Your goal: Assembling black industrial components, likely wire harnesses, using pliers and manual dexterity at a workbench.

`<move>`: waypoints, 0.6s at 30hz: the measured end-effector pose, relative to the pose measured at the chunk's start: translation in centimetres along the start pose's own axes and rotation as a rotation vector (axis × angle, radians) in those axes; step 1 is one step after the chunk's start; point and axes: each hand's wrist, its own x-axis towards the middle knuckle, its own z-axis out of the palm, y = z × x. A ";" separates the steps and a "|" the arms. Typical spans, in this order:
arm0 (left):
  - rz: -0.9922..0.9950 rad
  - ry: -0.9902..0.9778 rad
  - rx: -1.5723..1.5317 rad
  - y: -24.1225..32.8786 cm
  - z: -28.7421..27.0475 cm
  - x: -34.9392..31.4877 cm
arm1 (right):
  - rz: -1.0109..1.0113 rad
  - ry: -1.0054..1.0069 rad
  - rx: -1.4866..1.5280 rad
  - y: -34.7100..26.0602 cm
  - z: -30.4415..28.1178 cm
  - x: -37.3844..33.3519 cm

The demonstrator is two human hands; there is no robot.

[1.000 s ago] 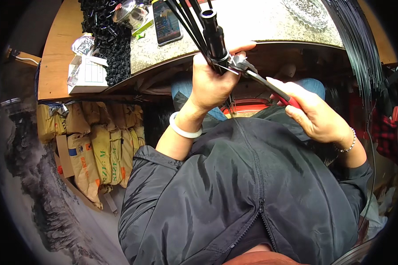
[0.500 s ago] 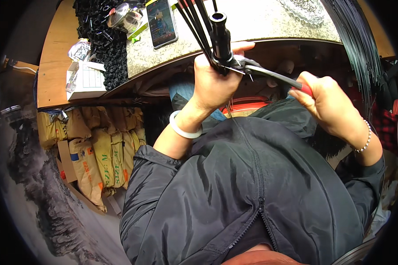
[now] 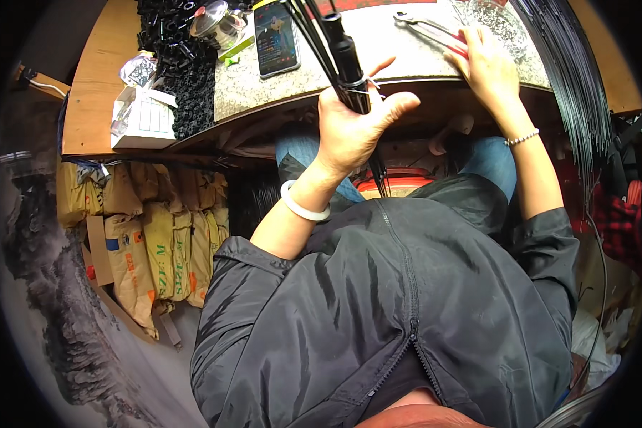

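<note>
While gripping: left hand (image 3: 349,132) stays closed around black rod bundle (image 3: 344,60), upper centre.
Change: right hand (image 3: 488,64) moved pliers (image 3: 428,27) away to countertop (image 3: 399,53), upper right, fingers curled on handles.
Meaning: cutting step looks paused.

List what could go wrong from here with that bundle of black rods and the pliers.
1. The left hand alone grips the bundle of black rods; the long rods could fan out or slide from the black sleeve.
2. The bundle leans over the phone and could knock or scratch it.
3. The right hand rests on the pliers near the stone counter edge; a nudge might push them off.
</note>
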 end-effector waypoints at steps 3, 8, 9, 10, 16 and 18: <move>0.023 -0.046 0.009 -1.3 0.0 -0.4 | -0.073 0.192 -0.126 -1.9 -1.0 -0.2; 0.083 -0.056 -0.140 -1.8 0.3 -0.9 | 0.013 0.069 1.178 -9.7 -5.8 -3.9; 0.115 -0.066 -0.172 -1.8 0.4 -1.0 | -0.026 0.106 1.212 -10.4 -5.8 -4.1; 0.132 -0.040 0.017 -1.6 0.4 -1.1 | 0.003 0.138 1.262 -11.3 -6.1 -4.2; 0.076 0.026 -0.094 -1.2 1.0 -1.1 | 0.049 0.146 1.313 -12.7 -6.1 -4.3; 0.075 0.027 -0.108 -1.1 1.1 -1.3 | 0.117 0.123 1.352 -13.0 -6.2 -4.5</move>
